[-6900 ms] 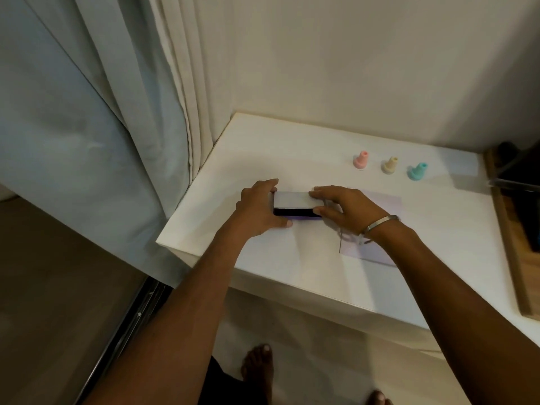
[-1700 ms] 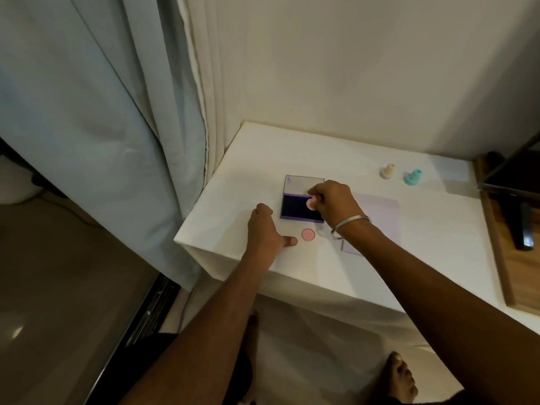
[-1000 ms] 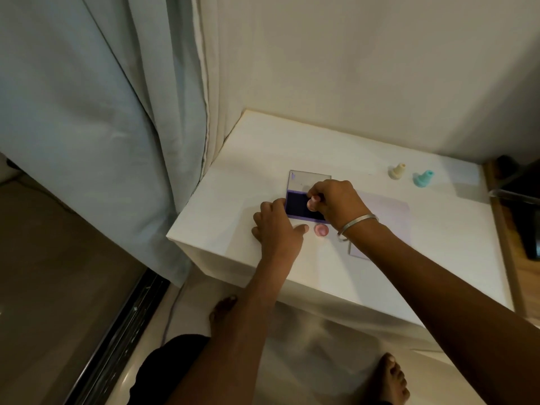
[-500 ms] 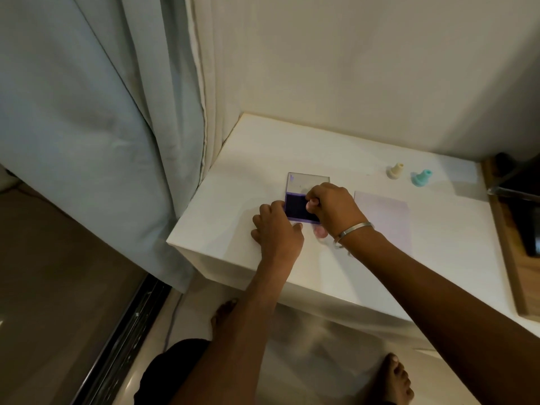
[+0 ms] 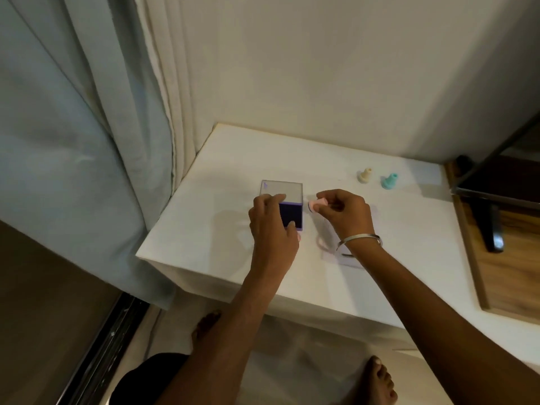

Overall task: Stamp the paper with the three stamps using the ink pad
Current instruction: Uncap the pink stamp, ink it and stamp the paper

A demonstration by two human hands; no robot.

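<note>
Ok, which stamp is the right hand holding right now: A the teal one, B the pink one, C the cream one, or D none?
B: the right hand pinches the pink stamp beside the open ink pad, while the cream stamp and teal stamp stand on the table.

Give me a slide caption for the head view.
Right hand lifts the pink stamp beside the open ink pad steadied by the left hand.
</note>
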